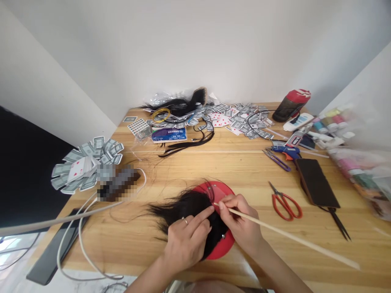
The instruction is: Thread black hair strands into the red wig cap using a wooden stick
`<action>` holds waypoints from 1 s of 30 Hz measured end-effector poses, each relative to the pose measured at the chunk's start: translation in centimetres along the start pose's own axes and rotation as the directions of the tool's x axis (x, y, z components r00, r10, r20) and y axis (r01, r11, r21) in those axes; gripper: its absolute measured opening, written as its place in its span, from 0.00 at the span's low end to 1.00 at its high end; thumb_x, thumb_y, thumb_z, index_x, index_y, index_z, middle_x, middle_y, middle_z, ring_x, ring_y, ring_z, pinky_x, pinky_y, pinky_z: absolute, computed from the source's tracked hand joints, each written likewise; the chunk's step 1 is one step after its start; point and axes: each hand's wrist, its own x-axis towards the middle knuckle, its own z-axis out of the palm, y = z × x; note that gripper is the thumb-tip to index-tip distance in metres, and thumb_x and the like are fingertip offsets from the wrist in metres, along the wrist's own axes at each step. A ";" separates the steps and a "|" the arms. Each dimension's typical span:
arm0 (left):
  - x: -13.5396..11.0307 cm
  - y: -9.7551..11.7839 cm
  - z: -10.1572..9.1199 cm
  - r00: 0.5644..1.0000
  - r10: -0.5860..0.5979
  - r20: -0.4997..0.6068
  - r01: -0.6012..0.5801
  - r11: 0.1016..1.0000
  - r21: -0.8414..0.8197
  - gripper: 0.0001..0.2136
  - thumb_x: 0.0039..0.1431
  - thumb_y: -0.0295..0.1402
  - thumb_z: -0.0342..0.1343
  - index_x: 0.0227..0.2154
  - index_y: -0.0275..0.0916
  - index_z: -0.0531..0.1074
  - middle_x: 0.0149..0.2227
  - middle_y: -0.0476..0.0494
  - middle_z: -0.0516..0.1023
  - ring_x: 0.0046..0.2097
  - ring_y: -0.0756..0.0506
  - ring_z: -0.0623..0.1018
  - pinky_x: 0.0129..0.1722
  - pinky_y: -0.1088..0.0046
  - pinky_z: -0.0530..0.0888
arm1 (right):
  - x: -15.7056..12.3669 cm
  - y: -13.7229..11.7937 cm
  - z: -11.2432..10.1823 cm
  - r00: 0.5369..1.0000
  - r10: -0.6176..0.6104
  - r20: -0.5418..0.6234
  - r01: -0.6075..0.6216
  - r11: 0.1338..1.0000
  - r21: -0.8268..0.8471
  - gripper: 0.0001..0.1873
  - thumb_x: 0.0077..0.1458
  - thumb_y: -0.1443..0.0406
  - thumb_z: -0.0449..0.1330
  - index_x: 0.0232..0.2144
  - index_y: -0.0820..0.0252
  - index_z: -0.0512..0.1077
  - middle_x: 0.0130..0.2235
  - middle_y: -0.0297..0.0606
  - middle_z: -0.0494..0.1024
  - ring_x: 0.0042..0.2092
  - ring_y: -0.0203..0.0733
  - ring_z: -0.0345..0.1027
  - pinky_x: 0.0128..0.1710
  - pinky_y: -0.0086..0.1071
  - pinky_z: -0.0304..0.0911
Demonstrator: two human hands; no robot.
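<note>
A round red disc [224, 190] lies at the table's near edge, half covered by a tuft of black hair [180, 207]. My left hand [186, 240], a ring on one finger, rests on the hair with the index finger stretched out and pressing it down on the disc. My right hand [241, 219] pinches a long thin wooden stick [293, 238], whose tip touches the hair at the disc's centre. The stick runs off to the lower right over the table.
Red-handled scissors [285, 203] and a black phone [316, 182] lie right of the disc. A glue gun [287, 151], small snips [276, 159] and paint bottles [339, 142] are further right. Playing cards [238, 118] and more hair [183, 103] clutter the back; a card fan [85, 162] and white cables [82, 228] are left.
</note>
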 end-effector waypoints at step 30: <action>0.1 0.2 0.2 0.999 -0.022 -0.042 0.022 1.000 -0.022 0.08 0.66 0.22 0.45 0.36 0.37 0.67 0.47 0.38 0.82 0.30 0.48 0.81 0.27 0.73 0.72 | -0.2 0.6 0.3 0.999 0.016 -0.034 -0.015 0.999 0.028 0.09 0.60 0.71 0.58 0.29 0.53 0.65 0.27 0.29 0.73 0.27 0.35 0.72 0.27 0.24 0.67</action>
